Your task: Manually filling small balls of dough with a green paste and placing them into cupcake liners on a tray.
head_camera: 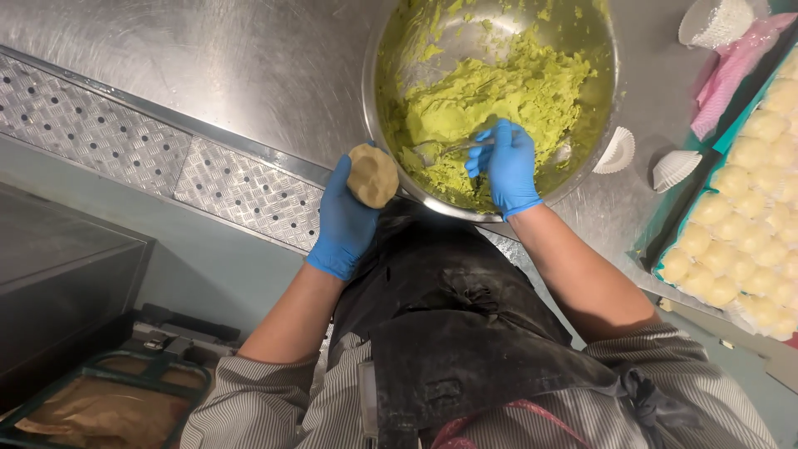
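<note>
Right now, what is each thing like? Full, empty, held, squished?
Dough disc: flattened, held in left hand.
Spoon: gripped by right hand, dipped into paste.
Metal bowl: partly filled with green paste.
Tray: packed with pale dough balls.
Paper cups: empty.

— What couldn't you see by the right hand (509, 169)?

— Its fingers hid most of the spoon (453, 148). The big metal bowl (378, 125) was cut off at the top edge.

— And past the bowl?

— The tray of pale dough balls (748, 241) ran off the right edge. The left hand (345, 218) hid the dough disc's (373, 175) back.
</note>
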